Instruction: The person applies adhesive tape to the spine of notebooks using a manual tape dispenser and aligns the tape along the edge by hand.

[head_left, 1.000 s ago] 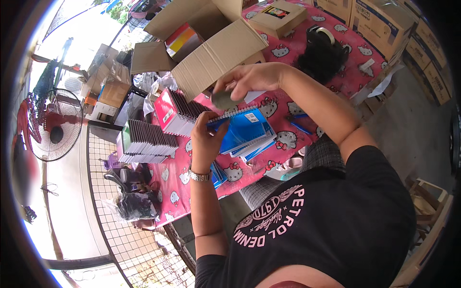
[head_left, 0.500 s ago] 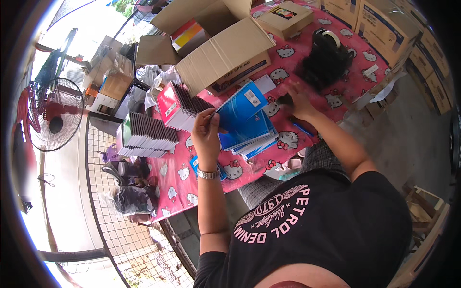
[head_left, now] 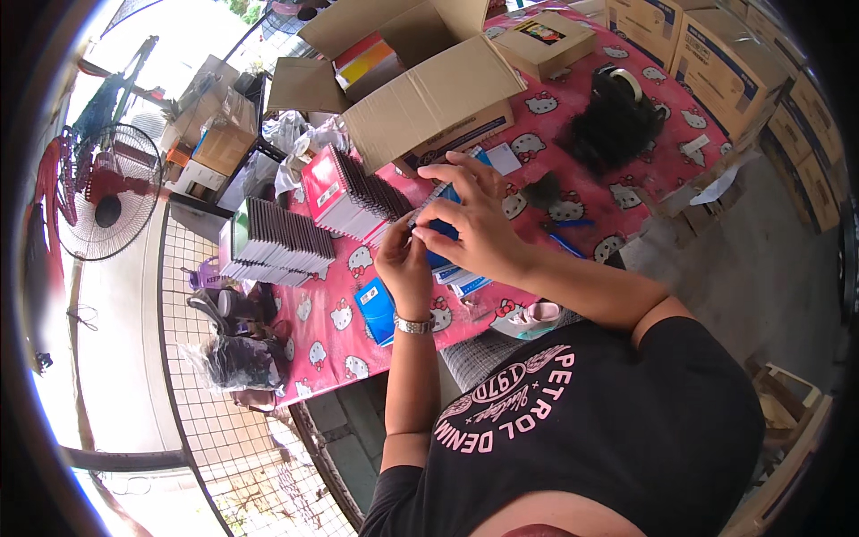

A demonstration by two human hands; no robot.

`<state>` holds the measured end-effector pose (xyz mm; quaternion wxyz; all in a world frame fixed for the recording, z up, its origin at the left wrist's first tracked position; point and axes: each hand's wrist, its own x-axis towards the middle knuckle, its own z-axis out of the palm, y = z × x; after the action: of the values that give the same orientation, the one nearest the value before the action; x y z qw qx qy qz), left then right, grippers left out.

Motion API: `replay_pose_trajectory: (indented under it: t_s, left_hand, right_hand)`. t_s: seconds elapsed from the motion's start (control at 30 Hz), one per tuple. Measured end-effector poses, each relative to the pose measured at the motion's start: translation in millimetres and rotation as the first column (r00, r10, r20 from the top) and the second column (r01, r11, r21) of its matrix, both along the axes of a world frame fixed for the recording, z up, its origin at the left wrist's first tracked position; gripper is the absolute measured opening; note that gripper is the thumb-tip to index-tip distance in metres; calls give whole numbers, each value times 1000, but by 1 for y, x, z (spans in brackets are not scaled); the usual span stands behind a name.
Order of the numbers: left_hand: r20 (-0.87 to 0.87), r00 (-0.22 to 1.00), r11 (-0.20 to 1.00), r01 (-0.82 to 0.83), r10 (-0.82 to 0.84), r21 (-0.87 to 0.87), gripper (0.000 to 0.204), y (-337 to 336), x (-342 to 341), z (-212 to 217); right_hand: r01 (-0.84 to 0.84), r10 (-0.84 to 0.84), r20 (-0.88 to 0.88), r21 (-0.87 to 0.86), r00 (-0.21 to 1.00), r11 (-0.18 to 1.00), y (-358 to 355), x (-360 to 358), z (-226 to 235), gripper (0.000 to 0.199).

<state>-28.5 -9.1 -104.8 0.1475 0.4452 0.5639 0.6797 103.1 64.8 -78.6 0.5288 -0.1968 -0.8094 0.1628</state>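
A blue spiral notebook (head_left: 446, 194), mostly covered by my hands, lies on top of several more blue notebooks (head_left: 467, 283) on the table. My left hand (head_left: 405, 268) is closed at its wire-bound edge, with thumb and fingers pinched there. From the right, my right hand (head_left: 479, 224) reaches over the cover. Its thumb and index fingertips come together beside my left fingertips, while the other fingers arch above; what they pinch is too small to make out. Another blue notebook (head_left: 376, 311) sits by my left wrist. Right of the pile rests a small dark object (head_left: 541, 191).
Green-covered (head_left: 279, 242) and pink-covered notebook stacks (head_left: 349, 192) stand left, below an open carton (head_left: 429, 112). Blue pens (head_left: 568, 246), a black tape dispenser (head_left: 608, 116) and a flat brown box (head_left: 546, 43) share the pink tablecloth (head_left: 313, 353). Cartons (head_left: 720, 72) line the far right.
My right hand has left the dark object on the table and moved left to the notebook's spiral edge, meeting my left hand. The view has shifted slightly.
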Motion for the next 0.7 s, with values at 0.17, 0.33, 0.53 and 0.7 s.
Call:
replay_pose_trajectory:
  t_s: [0.17,0.33,0.53,0.7]
  left_hand:
    - [-476,812,938,-333,337,96,28,-13,17,16]
    - [-758,371,825,-417,537,380,30,-30,13,25]
    - [-846,443,924,-355,297,139,27,-72,-22,46]
    - [-657,687,853,-506,310,-126,24,-136,-49,74]
  right_hand:
    - [-2,-3,-57,-80,998,997,-14,-8,9,10]
    - [-327,229,-246,-507,942,797,-27,-20,0,8]
    - [-604,513,-353,-635,782,483,-32,-14,-1,15]
    - [-506,453,-298,-731,840,458,30,49,18,17]
